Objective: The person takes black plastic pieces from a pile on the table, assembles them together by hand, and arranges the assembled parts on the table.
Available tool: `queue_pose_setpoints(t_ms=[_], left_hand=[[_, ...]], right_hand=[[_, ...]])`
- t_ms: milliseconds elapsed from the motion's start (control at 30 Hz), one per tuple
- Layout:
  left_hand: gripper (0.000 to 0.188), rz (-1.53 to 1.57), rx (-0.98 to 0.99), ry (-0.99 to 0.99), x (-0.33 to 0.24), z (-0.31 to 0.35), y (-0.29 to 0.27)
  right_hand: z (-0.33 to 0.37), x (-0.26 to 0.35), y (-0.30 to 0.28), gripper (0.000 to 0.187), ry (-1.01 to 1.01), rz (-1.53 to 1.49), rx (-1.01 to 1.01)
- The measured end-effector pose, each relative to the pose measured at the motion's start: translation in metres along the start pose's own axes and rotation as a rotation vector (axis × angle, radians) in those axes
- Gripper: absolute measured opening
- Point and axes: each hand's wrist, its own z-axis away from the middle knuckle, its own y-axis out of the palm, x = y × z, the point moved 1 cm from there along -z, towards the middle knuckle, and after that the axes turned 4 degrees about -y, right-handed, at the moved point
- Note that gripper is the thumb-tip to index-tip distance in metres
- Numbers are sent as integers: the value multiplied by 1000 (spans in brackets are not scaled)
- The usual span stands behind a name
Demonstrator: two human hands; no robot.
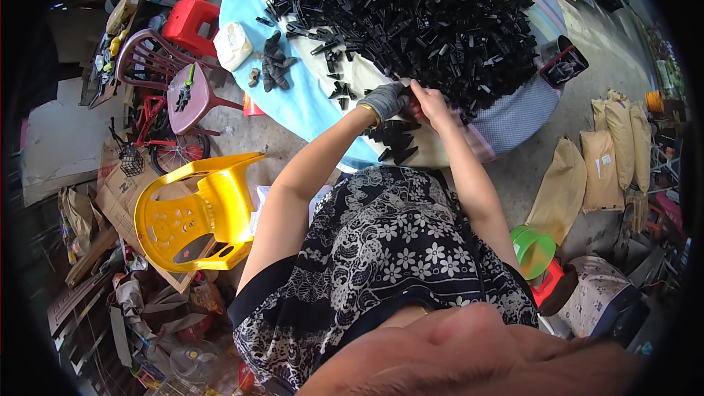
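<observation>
A big heap of black plastic clip-like pieces covers much of the cloth-covered table. At the heap's near edge my left hand, in a grey glove, meets my bare right hand. The fingers of both are closed and come together over small dark pieces; what exactly they hold is too small to make out. Just below my hands lies a small group of black pieces. More loose black pieces are scattered left of my gloved hand.
A spare grey glove and a white plastic bag lie on the table's left side. A dark phone-like object is at its right edge. A yellow chair stands left, brown sacks and a green tub right.
</observation>
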Motion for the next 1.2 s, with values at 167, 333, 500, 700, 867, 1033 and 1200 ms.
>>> queue_pose_setpoints(t_ms=[167,333,500,700,867,1033,1200], left_hand=[[35,102,173,-70,42,1,12],[35,-95,0,122,39,13,2],[28,-489,-41,60,9,26,-7],[23,-485,-72,88,9,30,-7],[23,-469,-50,67,11,30,-10],[24,-531,-54,107,3,29,-5],[20,-604,-87,155,5,24,4]], right_hand=[[6,-15,-6,32,-30,13,-10],[33,-14,-10,19,-835,1010,-189],[42,3,0,25,-706,1095,-229],[28,-6,14,22,-584,1132,-162],[36,-8,4,9,-749,1050,-141],[27,-15,-7,11,-886,921,-40],[27,-16,-6,15,-910,863,-64]])
